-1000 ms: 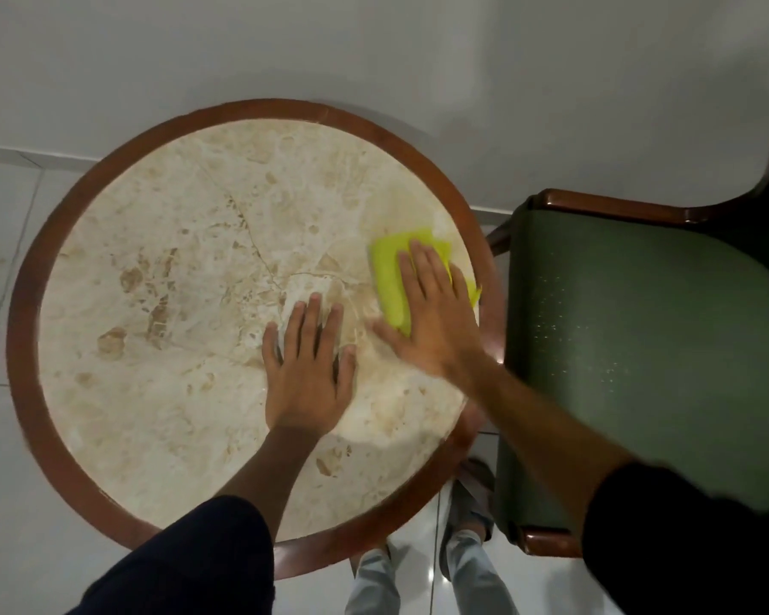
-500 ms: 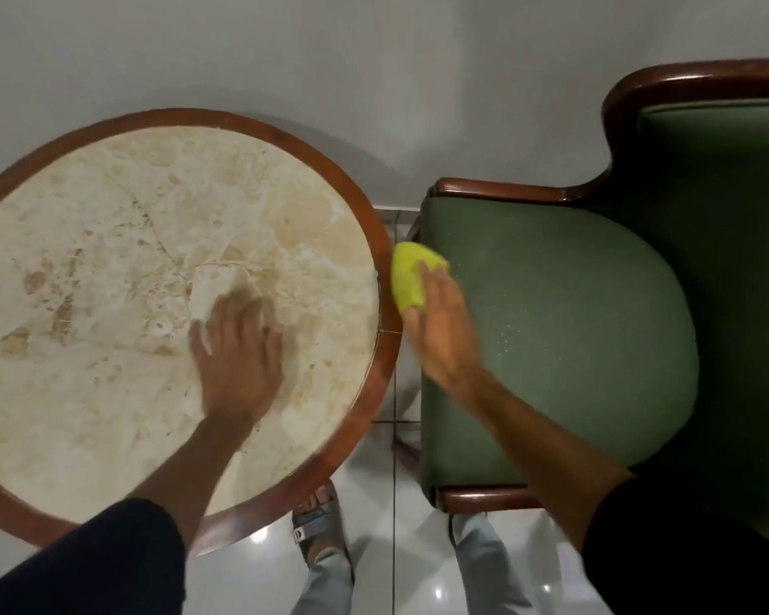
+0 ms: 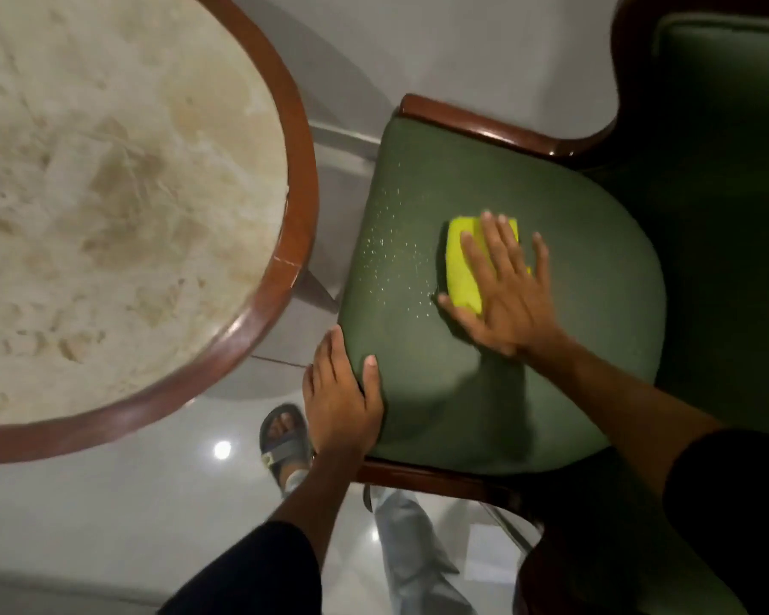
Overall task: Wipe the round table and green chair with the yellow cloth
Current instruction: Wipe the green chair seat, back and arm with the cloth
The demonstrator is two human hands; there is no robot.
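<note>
Chair work is under way: I have my right hand (image 3: 507,286) flat, pressing the yellow cloth (image 3: 462,259) on the green chair (image 3: 596,259) seat beside unwiped specks (image 3: 396,250); left hand (image 3: 340,392) grips its front edge, round table (image 3: 300,179) untouched now

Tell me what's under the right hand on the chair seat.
The yellow cloth lies flat under the right hand, pressed onto the green chair seat. Its left part shows; the part beneath the palm and fingers is covered.
</note>
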